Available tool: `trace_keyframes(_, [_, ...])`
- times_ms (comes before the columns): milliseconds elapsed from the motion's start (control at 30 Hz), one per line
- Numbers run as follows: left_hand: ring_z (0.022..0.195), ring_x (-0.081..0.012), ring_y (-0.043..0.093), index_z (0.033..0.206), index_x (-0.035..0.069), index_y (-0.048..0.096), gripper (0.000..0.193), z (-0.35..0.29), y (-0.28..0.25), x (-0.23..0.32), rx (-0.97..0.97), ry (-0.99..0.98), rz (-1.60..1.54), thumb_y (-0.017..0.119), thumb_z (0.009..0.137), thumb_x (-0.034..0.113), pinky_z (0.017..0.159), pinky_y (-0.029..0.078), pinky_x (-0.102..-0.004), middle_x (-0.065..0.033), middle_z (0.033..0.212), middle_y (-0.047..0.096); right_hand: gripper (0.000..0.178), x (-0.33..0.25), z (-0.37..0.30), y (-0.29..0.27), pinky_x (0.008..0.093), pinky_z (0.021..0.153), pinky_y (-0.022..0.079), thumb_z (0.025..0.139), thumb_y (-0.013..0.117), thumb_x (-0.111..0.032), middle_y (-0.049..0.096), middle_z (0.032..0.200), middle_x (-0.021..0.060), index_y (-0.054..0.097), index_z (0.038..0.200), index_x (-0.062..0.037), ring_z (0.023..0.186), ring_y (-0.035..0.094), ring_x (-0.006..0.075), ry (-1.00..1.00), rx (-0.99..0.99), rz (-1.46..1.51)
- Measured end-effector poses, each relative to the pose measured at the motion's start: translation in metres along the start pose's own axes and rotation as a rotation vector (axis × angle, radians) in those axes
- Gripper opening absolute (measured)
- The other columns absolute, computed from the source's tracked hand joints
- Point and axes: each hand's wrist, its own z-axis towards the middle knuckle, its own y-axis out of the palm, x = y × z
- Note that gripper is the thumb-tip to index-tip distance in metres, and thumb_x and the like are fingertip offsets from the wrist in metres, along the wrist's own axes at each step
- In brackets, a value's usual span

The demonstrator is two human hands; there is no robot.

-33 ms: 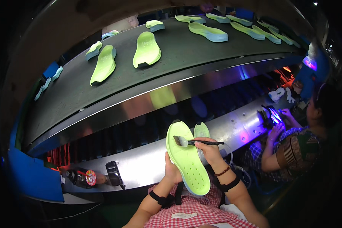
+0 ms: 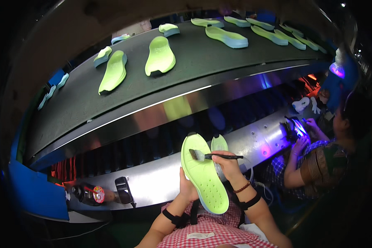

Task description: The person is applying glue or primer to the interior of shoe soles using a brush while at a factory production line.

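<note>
A green sole (image 2: 204, 175) is held upright near the body, in front of the checked apron (image 2: 211, 231), by the left hand (image 2: 187, 188), whose fingers are wrapped around its left edge. A brush (image 2: 213, 156) is pinched between the fingers of the right hand (image 2: 227, 163), and its bristles are laid on the upper part of the sole. A second sole (image 2: 219, 143) is seen just behind, partly hidden. Farther away, a dark conveyor belt (image 2: 202, 62) is loaded with more green soles (image 2: 160, 56). At the right, another person's hands (image 2: 306, 132) are lit by a violet lamp (image 2: 299, 128).
</note>
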Motion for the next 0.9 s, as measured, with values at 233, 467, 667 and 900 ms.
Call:
trace_keyframes(233, [0.113, -0.0318, 0.044, 0.133, 0.011, 0.030, 0.084, 0.004, 0.003, 0.000, -0.114, 0.081, 0.053, 0.016, 0.077, 0.073, 0.095, 0.034, -0.0470, -0.0118, 0.129, 0.041, 0.020, -0.014, 0.012, 0.009, 0.0213, 0.073, 0.045, 0.073, 0.064, 0.000, 0.063, 0.085, 0.0073, 0.061, 0.092, 0.0041, 0.077, 0.058, 0.0116, -0.032, 0.014, -0.078])
trace_keyframes(467, [0.107, -0.0300, 0.049, 0.129, 0.010, 0.035, 0.078, 0.010, 0.005, -0.004, -0.041, 0.157, -0.049, 0.022, 0.079, 0.069, 0.093, 0.037, -0.0435, -0.0121, 0.121, 0.048, 0.019, -0.022, 0.025, 0.029, 0.0206, 0.069, 0.047, 0.073, 0.066, -0.002, 0.063, 0.085, 0.0067, 0.062, 0.091, 0.0034, 0.075, 0.059, 0.0115, -0.177, -0.020, -0.250])
trace_keyframes(667, [0.112, -0.0262, 0.044, 0.127, 0.012, 0.037, 0.075, 0.019, -0.012, 0.002, 0.167, 0.224, 0.132, 0.019, 0.081, 0.068, 0.095, 0.035, -0.0401, -0.0086, 0.124, 0.045, 0.020, -0.020, -0.008, 0.053, 0.0272, 0.062, 0.044, 0.070, 0.066, -0.010, 0.061, 0.073, 0.0094, 0.065, 0.090, -0.0037, 0.070, 0.057, 0.0181, -0.675, -0.224, -0.996])
trace_keyframes(900, [0.101, -0.0306, 0.053, 0.124, 0.007, 0.041, 0.080, 0.003, -0.004, 0.041, 0.072, 0.238, 0.127, 0.015, 0.080, 0.068, 0.087, 0.043, -0.0420, -0.0141, 0.116, 0.052, 0.023, -0.043, -0.069, 0.020, 0.0280, 0.066, 0.047, 0.071, 0.066, -0.013, 0.064, 0.079, 0.0120, 0.065, 0.091, -0.0021, 0.071, 0.062, 0.0194, -0.088, -0.611, -1.054])
